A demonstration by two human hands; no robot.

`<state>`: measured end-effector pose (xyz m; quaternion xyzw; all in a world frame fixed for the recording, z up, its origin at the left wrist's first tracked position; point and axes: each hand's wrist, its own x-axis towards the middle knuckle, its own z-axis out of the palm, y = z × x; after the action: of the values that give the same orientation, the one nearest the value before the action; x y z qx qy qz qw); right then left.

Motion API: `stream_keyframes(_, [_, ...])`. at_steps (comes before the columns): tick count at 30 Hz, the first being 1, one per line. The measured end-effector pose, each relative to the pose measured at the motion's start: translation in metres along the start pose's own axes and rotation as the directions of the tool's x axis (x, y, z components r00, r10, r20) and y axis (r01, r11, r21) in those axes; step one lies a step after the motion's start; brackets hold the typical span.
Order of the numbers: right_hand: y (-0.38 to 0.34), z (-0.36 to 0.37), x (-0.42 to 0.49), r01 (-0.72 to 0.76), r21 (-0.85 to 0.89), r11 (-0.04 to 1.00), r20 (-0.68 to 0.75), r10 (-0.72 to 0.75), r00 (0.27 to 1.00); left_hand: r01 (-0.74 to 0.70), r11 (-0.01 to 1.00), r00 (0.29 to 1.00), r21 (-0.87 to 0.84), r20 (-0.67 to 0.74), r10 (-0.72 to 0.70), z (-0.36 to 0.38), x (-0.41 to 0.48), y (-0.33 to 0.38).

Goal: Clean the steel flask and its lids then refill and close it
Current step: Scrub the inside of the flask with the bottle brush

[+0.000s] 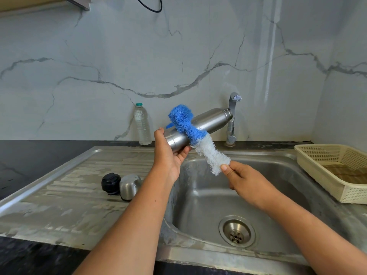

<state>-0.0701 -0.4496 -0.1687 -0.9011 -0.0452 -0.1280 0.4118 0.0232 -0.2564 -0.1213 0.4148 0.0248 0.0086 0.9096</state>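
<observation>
My left hand grips the base of the steel flask, which lies tilted above the sink with its open neck pointing up and right toward the tap. A blue-and-white bottle brush lies across the outside of the flask's body. My right hand pinches the brush at its white lower end. On the draining board stand the black inner lid and the steel cup lid, side by side.
The steel sink basin with its drain is below my hands. The tap rises behind the flask. A plastic water bottle stands by the wall. A cream plastic basket sits at the right.
</observation>
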Motion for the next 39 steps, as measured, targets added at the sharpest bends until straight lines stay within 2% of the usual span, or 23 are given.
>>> stream_keyframes(4, [0.001, -0.005, -0.001, -0.055, 0.083, 0.995, 0.140, 0.043, 0.989, -0.018, 0.998, 1.000, -0.053, -0.026, 0.017, -0.002, 0.002, 0.005])
stream_keyframes(8, [0.001, -0.006, -0.003, -0.125, 0.157, 0.980, 0.267, 0.080, 0.960, -0.073, 0.997, 0.997, -0.024, -0.027, 0.072, -0.007, 0.007, 0.005])
stream_keyframes(13, [-0.004, 0.002, -0.001, -0.050, 0.090, 0.995, 0.209, 0.030, 0.978, -0.097, 0.995, 0.995, -0.006, 0.035, 0.097, -0.001, 0.004, 0.003])
stream_keyframes(19, [-0.002, -0.003, -0.006, -0.101, 0.142, 0.985, 0.277, 0.059, 0.959, -0.108, 0.994, 0.994, -0.024, 0.019, 0.109, -0.003, 0.007, 0.008])
stream_keyframes(23, [-0.009, 0.007, 0.002, -0.038, 0.051, 0.998, 0.212, 0.026, 0.977, -0.125, 0.992, 0.991, -0.016, 0.037, 0.126, -0.003, 0.008, 0.007])
stream_keyframes(29, [0.001, -0.008, -0.006, -0.090, 0.058, 0.994, 0.275, 0.071, 0.959, -0.094, 0.991, 0.995, -0.096, -0.044, 0.090, -0.008, 0.008, 0.017])
stream_keyframes(34, [-0.004, 0.001, 0.002, -0.072, 0.046, 0.996, 0.166, 0.064, 0.984, -0.089, 0.996, 0.996, 0.007, -0.004, 0.089, -0.002, 0.004, 0.005])
stream_keyframes(39, [0.006, -0.010, -0.004, -0.065, -0.022, 0.998, 0.209, 0.068, 0.976, -0.107, 0.994, 0.992, 0.023, -0.064, 0.109, -0.012, 0.012, 0.011])
